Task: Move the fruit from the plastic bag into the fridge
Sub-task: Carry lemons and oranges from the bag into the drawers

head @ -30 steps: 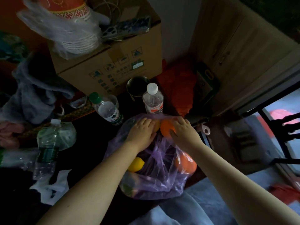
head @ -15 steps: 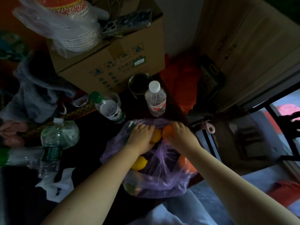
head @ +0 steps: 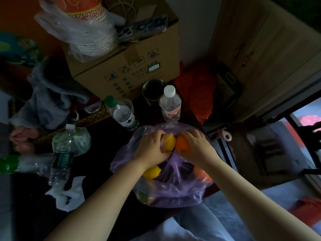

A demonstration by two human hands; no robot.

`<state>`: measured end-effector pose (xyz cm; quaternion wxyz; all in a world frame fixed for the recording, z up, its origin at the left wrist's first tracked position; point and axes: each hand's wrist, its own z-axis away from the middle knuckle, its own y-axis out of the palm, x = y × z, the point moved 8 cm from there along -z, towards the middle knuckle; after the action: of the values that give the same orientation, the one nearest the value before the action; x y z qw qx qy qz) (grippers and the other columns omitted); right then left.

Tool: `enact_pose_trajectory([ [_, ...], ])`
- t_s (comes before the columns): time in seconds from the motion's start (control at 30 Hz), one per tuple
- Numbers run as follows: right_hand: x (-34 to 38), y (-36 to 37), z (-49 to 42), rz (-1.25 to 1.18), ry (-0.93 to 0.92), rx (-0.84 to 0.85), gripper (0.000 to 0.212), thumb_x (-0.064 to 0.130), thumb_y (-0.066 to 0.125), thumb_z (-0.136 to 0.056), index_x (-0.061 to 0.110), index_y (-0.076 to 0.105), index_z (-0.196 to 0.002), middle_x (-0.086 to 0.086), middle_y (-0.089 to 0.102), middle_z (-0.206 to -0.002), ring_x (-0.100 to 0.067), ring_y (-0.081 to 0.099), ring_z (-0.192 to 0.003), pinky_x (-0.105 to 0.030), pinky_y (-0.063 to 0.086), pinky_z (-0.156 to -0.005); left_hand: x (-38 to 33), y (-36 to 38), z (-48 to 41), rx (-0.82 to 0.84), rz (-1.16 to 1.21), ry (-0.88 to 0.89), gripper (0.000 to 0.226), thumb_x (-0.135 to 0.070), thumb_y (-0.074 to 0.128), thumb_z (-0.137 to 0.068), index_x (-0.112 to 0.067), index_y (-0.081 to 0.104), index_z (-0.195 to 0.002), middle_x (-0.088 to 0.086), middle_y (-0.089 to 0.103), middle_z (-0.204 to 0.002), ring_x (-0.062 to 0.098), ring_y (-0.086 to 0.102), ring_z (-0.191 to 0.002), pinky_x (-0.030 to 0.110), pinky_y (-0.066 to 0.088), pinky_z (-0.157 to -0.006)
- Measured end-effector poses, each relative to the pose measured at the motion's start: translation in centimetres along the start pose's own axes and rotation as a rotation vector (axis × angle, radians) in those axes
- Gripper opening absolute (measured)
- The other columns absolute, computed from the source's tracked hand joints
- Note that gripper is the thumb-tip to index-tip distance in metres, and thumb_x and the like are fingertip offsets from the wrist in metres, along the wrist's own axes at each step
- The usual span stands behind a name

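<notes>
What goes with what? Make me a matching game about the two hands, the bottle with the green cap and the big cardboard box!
Things:
1. left hand
2. right hand
3. green-capped bottle
4. cardboard box

Matches:
A. grips an orange
B. has bagged paper cups on top
C. grips a lemon
D. stands just beyond the purple bag

Pairs: 1-C, 2-A, 3-D, 4-B
</notes>
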<state>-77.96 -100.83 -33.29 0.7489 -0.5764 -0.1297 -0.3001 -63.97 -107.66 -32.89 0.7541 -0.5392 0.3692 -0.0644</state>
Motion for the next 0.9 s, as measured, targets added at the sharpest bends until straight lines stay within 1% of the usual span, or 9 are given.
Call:
enact_pose_trajectory([
  [0.07,0.7,-0.6,0.6,0.057,-0.073,-0.006,0.065,0.035,0.066,-0.078,0.028,0.04,-0.137,-0.001,0.036,-0.141,-0.028,0.034,-0.13,-0.043,0.04,-0.098,-0.1,-0.3,0.4,-0.013,0.034,0.023,0.064,-0.039,0.077,-0.065,-0.015,0.049,-0.118,0.009,0.057,-0.115,0.03,0.05,-0.11,0.034,0.037,-0.089],
  [0.17,0.9,-0.9,1.4,0.059,-0.104,0.02,0.068,0.036,0.067,-0.077,0.03,0.038,-0.138,0.002,0.035,-0.142,-0.025,0.031,-0.132,-0.039,0.038,-0.098,-0.4,-0.2,0.9,0.024,0.1,0.064,0.072,-0.041,0.076,-0.068,-0.023,0.043,-0.129,0.004,0.056,-0.123,0.026,0.05,-0.115,0.036,0.041,-0.094],
  [0.3,0.9,-1.3,2.1,0.024,-0.139,-0.021,0.066,0.039,0.069,-0.073,0.024,0.043,-0.132,0.001,0.042,-0.137,-0.025,0.039,-0.128,-0.037,0.038,-0.098,-0.1,-0.5,1.5,0.016,0.15,0.028,0.075,-0.048,0.073,-0.072,-0.024,0.038,-0.134,0.002,0.054,-0.131,0.022,0.051,-0.118,0.036,0.044,-0.094],
  [0.43,1.4,-0.5,2.8,0.058,-0.229,0.006,0.065,0.044,0.067,-0.072,0.031,0.042,-0.13,0.003,0.044,-0.136,-0.026,0.041,-0.127,-0.041,0.039,-0.101,-0.1,-0.5,2.1,0.0,0.141,0.028,0.076,-0.049,0.072,-0.072,-0.023,0.037,-0.135,0.003,0.055,-0.129,0.022,0.053,-0.116,0.034,0.045,-0.092],
  [0.5,1.5,-0.1,3.0,0.089,-0.236,0.023,0.071,0.046,0.065,-0.074,0.034,0.037,-0.137,0.004,0.041,-0.139,-0.025,0.038,-0.129,-0.041,0.037,-0.101,-0.3,-0.5,2.4,0.004,0.137,0.065,0.074,-0.048,0.071,-0.074,-0.028,0.035,-0.134,0.003,0.057,-0.128,0.022,0.054,-0.115,0.036,0.046,-0.092],
  [0.6,1.3,0.6,3.0,0.137,-0.209,0.064,0.077,0.048,0.064,-0.075,0.037,0.029,-0.143,0.004,0.037,-0.143,-0.024,0.036,-0.13,-0.041,0.037,-0.101,-0.6,-0.1,2.6,0.055,0.087,0.111,0.066,-0.05,0.065,-0.079,-0.039,0.033,-0.136,-0.001,0.062,-0.117,0.019,0.057,-0.105,0.036,0.048,-0.087],
  [0.73,1.1,1.6,3.0,0.192,-0.18,0.127,0.081,0.047,0.064,-0.075,0.036,0.024,-0.145,0.002,0.035,-0.143,-0.025,0.035,-0.129,-0.042,0.039,-0.1,-1.1,1.0,3.2,0.125,0.008,0.188,0.059,-0.05,0.054,-0.088,-0.037,0.03,-0.141,-0.004,0.062,-0.109,0.017,0.054,-0.099,0.033,0.043,-0.087],
  [0.8,1.0,2.3,2.9,0.228,-0.165,0.169,0.084,0.044,0.064,-0.073,0.035,0.022,-0.146,0.001,0.033,-0.144,-0.025,0.034,-0.129,-0.042,0.037,-0.1,-0.7,1.9,3.2,0.156,-0.02,0.165,0.058,-0.05,0.051,-0.09,-0.035,0.028,-0.14,-0.002,0.06,-0.112,0.021,0.054,-0.102,0.036,0.044,-0.088],
  [0.9,0.7,3.8,2.5,0.265,-0.154,0.206,0.084,0.041,0.062,-0.073,0.037,0.021,-0.146,0.001,0.033,-0.144,-0.027,0.033,-0.129,-0.044,0.037,-0.102,0.2,3.4,3.3,0.211,-0.018,0.082,0.059,-0.047,0.052,-0.091,-0.027,0.03,-0.141,0.003,0.057,-0.122,0.024,0.052,-0.11,0.035,0.041,-0.092],
])
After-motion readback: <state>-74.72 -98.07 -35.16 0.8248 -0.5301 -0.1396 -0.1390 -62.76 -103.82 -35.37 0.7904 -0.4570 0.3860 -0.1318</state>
